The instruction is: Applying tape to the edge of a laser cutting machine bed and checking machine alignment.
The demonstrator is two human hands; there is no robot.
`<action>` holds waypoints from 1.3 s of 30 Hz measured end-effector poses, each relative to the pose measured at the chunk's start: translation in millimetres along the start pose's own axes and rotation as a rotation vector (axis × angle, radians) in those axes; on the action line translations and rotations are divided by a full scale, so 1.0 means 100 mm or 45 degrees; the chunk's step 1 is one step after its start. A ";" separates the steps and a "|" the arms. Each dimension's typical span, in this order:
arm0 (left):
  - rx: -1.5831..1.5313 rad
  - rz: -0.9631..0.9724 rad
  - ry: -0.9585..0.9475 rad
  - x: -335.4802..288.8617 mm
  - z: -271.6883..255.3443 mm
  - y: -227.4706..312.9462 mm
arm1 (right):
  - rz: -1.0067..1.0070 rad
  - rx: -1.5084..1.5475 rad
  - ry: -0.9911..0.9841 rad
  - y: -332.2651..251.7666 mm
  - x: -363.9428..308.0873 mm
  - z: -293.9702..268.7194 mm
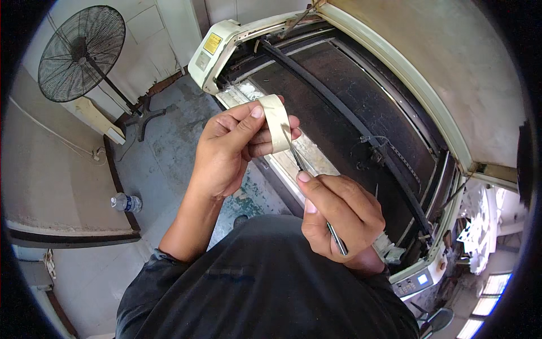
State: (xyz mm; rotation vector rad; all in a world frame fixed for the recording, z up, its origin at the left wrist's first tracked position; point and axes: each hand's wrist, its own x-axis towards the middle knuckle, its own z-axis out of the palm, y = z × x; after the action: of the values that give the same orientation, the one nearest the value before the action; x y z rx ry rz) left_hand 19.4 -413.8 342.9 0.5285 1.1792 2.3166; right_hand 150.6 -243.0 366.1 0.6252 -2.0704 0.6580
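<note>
A roll of cream-coloured tape [276, 125] sits in my left hand [228, 138], thumb on its near edge and fingers curled behind it. Fingertips show past its right side. Held like a pen in my right hand [342, 216] is a slim tool with a pointed metal tip [297, 160]. That tip reaches up to the tape's outer face; whether it touches cannot be told. The tool's dark rear end [337, 239] sticks out below my curled fingers. Both hands are raised in front of my body, over the machine's near edge.
A large cream machine [217, 53] with its lid [446, 107] raised lies ahead and right. A dark rail [339, 107] crosses its black bed. A lit control panel [415, 282] is at lower right. At left are a standing fan [82, 56] and a plastic bottle [126, 203] on the floor.
</note>
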 end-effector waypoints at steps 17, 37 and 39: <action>-0.050 0.004 0.061 0.03 -0.02 0.04 | -0.018 0.022 -0.113 -0.04 -0.02 -0.03; -0.110 0.065 -0.017 -0.04 -0.04 0.01 | 0.040 0.116 -0.059 -0.07 -0.15 -0.13; -0.132 0.099 -0.087 -0.05 -0.04 0.00 | 0.063 0.144 0.011 -0.08 -0.17 -0.13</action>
State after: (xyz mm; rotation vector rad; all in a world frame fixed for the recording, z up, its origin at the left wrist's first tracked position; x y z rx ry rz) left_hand 20.9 -419.7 340.2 0.6212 1.0177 2.3900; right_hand 172.0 -237.5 359.8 0.6354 -2.0573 0.8094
